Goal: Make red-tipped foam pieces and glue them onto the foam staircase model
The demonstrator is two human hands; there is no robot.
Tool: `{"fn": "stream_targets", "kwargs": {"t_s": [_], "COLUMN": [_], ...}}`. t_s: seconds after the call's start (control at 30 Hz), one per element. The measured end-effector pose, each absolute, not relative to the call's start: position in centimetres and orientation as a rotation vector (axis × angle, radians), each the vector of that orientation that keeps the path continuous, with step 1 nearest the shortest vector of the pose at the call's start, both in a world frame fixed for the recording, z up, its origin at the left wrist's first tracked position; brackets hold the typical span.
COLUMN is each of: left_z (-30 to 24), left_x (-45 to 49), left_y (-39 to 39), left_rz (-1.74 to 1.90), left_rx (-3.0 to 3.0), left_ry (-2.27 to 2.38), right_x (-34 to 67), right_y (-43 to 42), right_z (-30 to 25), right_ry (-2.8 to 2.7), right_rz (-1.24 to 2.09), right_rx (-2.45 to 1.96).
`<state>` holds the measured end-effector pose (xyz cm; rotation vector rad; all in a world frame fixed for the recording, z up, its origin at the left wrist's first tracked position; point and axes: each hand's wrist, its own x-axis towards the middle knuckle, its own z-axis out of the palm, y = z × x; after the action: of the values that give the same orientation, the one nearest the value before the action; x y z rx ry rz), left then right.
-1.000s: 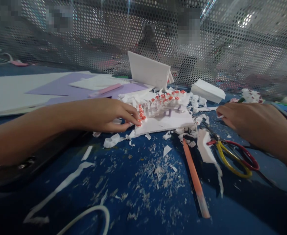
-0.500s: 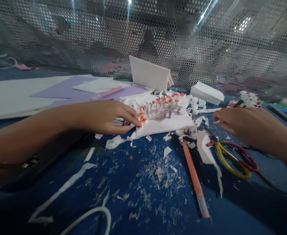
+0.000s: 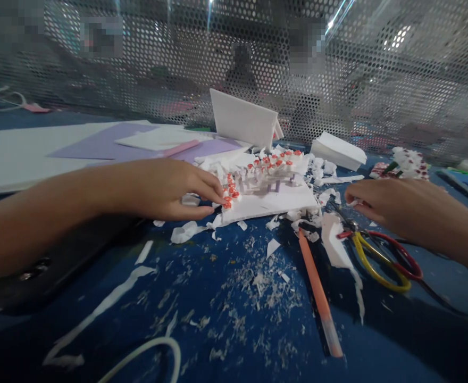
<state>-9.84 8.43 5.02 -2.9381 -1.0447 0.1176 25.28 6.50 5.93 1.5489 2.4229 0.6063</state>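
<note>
A small white foam model (image 3: 268, 183) with rows of red-topped pieces stands on a white foam base in the middle of the blue table (image 3: 234, 298). My left hand (image 3: 166, 187) rests at the base's left corner, fingertips pinched against the nearest red-topped pieces. To the right of the model, my right hand (image 3: 393, 205) hovers above the scissors (image 3: 377, 254) with red and yellow handles, its fingers curled on a small white scrap (image 3: 353, 202). An orange craft knife (image 3: 317, 290) lies between the hands.
White foam shavings and strips litter the table. Purple and white sheets (image 3: 98, 143) lie at the back left, a folded white foam piece (image 3: 244, 119) and a white block (image 3: 337, 150) behind the model. A perforated metal screen (image 3: 377, 74) closes the back. A white cord (image 3: 154, 348) curves near me.
My right hand has slid a little left toward the model, still pinching the white scrap. My left hand has stayed at the base's corner.
</note>
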Motion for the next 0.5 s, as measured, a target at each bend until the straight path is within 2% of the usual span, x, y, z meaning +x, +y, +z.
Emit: {"fn": "stream_targets", "kwargs": {"t_s": [0.5], "left_z": [4.80], "left_x": [-10.21], "left_y": [8.68], "left_rz": [0.202], "left_rx": [-2.968], "left_ry": [-1.202], "right_x": [24.62], "right_y": [6.19], "right_z": [6.42], "right_ry": [2.322], "right_rz": [0.539], "right_rx": [1.590]}}
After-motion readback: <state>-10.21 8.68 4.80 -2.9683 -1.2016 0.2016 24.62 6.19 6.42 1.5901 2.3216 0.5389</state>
